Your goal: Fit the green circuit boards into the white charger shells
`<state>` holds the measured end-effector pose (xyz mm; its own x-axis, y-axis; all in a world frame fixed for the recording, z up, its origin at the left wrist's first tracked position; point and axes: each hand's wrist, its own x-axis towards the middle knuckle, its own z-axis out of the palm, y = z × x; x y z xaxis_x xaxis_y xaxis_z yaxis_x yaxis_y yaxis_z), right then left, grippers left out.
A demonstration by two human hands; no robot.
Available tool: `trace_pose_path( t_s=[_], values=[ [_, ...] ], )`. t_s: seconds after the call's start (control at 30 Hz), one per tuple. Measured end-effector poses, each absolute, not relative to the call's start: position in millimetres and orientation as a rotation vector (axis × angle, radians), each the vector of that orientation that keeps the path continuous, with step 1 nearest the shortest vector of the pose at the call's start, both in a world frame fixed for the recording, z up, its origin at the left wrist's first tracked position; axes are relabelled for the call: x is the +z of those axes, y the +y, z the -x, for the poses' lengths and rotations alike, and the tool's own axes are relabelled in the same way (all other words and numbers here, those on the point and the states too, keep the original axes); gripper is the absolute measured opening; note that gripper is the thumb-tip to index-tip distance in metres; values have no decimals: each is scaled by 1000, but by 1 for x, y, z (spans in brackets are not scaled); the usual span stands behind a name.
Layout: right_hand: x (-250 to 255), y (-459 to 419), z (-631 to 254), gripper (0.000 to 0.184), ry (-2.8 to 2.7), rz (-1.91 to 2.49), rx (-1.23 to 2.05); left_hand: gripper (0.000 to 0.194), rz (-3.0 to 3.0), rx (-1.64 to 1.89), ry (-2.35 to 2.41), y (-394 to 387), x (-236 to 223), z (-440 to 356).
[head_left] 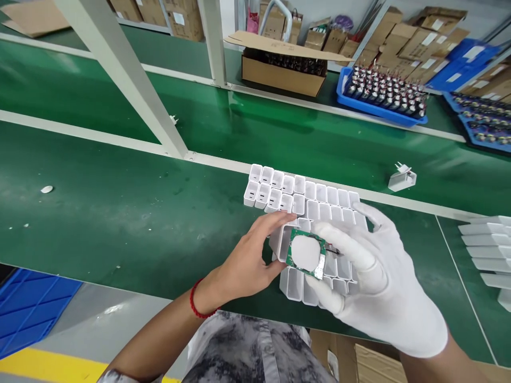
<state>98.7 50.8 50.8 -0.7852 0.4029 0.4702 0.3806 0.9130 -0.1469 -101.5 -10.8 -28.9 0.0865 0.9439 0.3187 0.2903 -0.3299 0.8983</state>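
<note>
My bare left hand (241,266), a red cord round its wrist, grips a white plastic housing (281,240) between thumb and fingers. My right hand (385,287) wears a white glove and pinches a green circuit board (321,240) by its edges. A rounded white pad (305,253) covers most of the board's face, and dark wires come off its right side. The board sits right at the open end of the housing; whether any of it is inside I cannot tell. Beneath both hands stand rows of open white housings (274,198), partly hidden by the hands.
A white plug adapter (402,178) lies beyond the bench's rail. More white housings (489,250) are stacked at the right. On the back shelf are an open cardboard box (283,74) and a blue tray (381,109) of small parts. A slanted white post (131,80) rises at the left.
</note>
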Motion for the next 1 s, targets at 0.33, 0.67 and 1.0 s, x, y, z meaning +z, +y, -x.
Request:
trace_pose_path(
  t_s=[0.33, 0.67, 1.0],
  values=[
    [68, 49, -90, 47, -2638, 549, -101, 57, -1661, 1389, 1109, -6, -36, 96],
    [63, 51, -93, 43, -2684, 537, -124, 57, -1740, 1373, 1121, -1, -34, 95],
    [61, 53, -87, 37, -2725, 581, -109, 59, -1752, 1330, 1166, -1, -36, 95]
  ],
)
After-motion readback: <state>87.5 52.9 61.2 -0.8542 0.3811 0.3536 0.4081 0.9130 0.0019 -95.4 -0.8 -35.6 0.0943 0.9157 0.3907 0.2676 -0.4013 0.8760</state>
